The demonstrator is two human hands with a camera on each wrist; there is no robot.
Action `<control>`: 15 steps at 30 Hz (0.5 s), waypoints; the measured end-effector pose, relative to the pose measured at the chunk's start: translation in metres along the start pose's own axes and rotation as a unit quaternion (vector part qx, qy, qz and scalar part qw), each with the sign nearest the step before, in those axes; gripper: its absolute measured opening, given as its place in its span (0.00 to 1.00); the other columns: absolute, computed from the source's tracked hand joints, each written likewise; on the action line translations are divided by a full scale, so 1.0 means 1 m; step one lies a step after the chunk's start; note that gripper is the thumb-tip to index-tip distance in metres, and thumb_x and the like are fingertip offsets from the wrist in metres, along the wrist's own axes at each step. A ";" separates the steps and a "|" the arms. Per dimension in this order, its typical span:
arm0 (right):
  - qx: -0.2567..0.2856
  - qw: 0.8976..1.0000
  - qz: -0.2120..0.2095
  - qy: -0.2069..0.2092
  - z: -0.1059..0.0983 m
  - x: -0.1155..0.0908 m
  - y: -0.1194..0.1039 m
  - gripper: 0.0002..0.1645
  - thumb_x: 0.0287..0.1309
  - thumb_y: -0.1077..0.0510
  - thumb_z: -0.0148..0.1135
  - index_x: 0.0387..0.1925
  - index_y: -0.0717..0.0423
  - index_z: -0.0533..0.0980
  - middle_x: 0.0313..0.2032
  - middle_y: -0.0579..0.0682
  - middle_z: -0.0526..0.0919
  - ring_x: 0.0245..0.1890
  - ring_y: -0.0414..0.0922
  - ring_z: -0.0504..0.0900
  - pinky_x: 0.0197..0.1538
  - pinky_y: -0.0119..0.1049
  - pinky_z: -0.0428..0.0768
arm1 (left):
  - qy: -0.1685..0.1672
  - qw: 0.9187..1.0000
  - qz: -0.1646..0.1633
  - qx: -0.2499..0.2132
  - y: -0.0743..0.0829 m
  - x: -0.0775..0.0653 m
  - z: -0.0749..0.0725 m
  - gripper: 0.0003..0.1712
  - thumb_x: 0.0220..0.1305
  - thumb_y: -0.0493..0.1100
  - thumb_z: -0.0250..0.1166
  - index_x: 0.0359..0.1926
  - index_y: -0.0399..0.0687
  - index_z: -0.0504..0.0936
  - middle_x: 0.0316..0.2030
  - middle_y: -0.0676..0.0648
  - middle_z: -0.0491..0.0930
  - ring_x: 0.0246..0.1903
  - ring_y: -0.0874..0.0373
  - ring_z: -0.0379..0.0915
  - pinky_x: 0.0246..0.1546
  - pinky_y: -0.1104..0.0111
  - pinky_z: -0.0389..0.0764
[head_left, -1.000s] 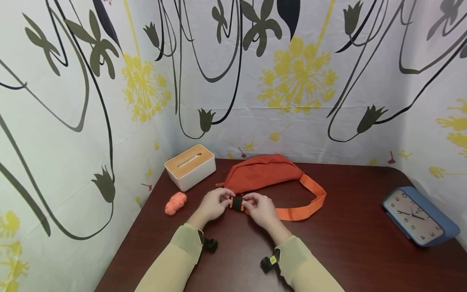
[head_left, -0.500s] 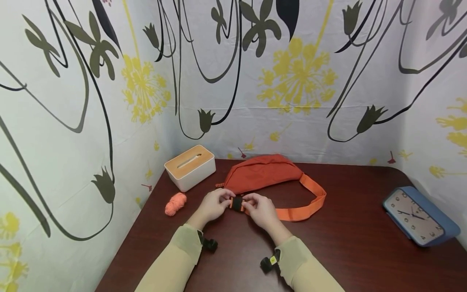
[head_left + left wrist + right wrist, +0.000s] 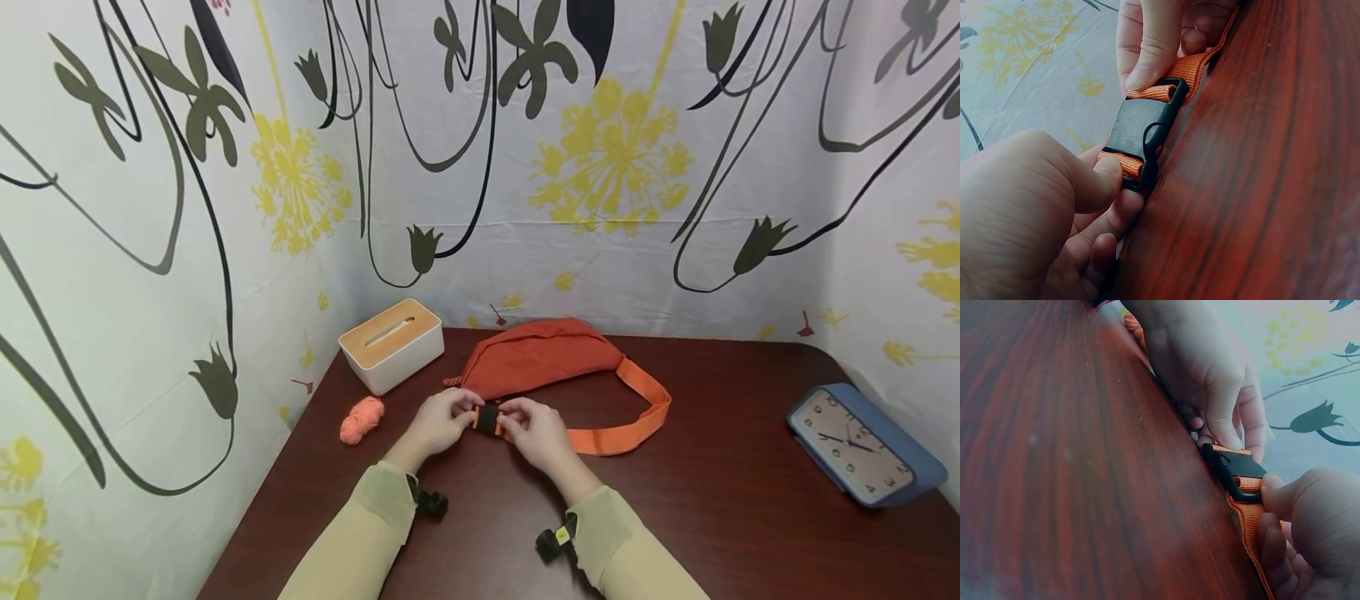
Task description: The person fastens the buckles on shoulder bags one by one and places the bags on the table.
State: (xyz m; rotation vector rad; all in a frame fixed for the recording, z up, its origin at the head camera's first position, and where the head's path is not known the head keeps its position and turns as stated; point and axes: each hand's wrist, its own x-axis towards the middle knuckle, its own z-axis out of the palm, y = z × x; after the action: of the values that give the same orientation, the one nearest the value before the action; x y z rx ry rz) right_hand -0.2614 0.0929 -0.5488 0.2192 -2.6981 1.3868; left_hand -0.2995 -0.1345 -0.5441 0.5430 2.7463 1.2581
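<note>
A black plastic side-release buckle (image 3: 1141,128) joins the orange strap (image 3: 611,437) of a red-orange waist bag (image 3: 540,354) that lies behind the hands. Its two halves sit together with no gap showing. My left hand (image 3: 438,418) pinches the buckle's left end, thumb on the orange webbing (image 3: 1124,164) threaded through it. From the other side my right hand (image 3: 538,429) pinches the right end between thumb and fingers, also at the webbing. The right wrist view shows the buckle close over the table, with the strap trailing from it beneath the right hand.
Behind the left hand stands a white tissue box (image 3: 393,346) with a wooden lid. A coral yarn skein (image 3: 362,419) lies left of that hand. A blue clock (image 3: 862,446) is at the far right of the dark wooden table (image 3: 720,500). Patterned cloth walls enclose it.
</note>
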 end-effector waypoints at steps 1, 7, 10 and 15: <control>0.000 1.000 -0.001 0.000 0.000 0.000 0.000 0.08 0.73 0.52 0.74 0.50 0.45 0.89 0.32 0.39 0.89 0.27 0.37 0.80 0.32 0.33 0.78 | 0.000 1.000 0.000 0.000 0.000 0.000 0.000 0.11 0.76 0.38 0.70 0.53 0.59 0.89 0.46 0.50 0.86 0.44 0.58 0.83 0.51 0.56 0.85; 0.001 1.000 0.003 -0.001 -0.001 -0.001 0.000 0.08 0.73 0.51 0.73 0.50 0.44 0.89 0.32 0.40 0.89 0.27 0.37 0.79 0.31 0.33 0.77 | -0.001 1.000 -0.003 -0.003 0.000 0.000 0.001 0.11 0.76 0.38 0.70 0.52 0.60 0.89 0.45 0.50 0.86 0.43 0.58 0.82 0.51 0.56 0.85; 0.001 1.000 0.002 -0.001 -0.001 0.001 0.000 0.09 0.73 0.51 0.73 0.51 0.44 0.89 0.32 0.40 0.89 0.27 0.37 0.79 0.31 0.33 0.77 | 0.002 1.000 0.000 -0.005 -0.001 0.002 0.000 0.11 0.76 0.38 0.70 0.53 0.60 0.89 0.45 0.50 0.86 0.42 0.58 0.82 0.51 0.56 0.84; -0.002 1.000 -0.006 -0.001 0.002 0.001 0.003 0.10 0.72 0.50 0.74 0.52 0.44 0.88 0.35 0.41 0.89 0.26 0.37 0.78 0.31 0.32 0.77 | 0.001 1.000 0.001 -0.006 -0.004 0.002 -0.002 0.11 0.77 0.40 0.70 0.53 0.59 0.89 0.44 0.51 0.87 0.43 0.59 0.84 0.52 0.55 0.86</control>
State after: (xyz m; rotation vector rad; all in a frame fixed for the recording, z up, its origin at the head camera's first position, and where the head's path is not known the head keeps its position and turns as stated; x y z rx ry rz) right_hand -0.2629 0.0929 -0.5518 0.2346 -2.6961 1.3795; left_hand -0.3025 -0.1376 -0.5454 0.5426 2.7382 1.2757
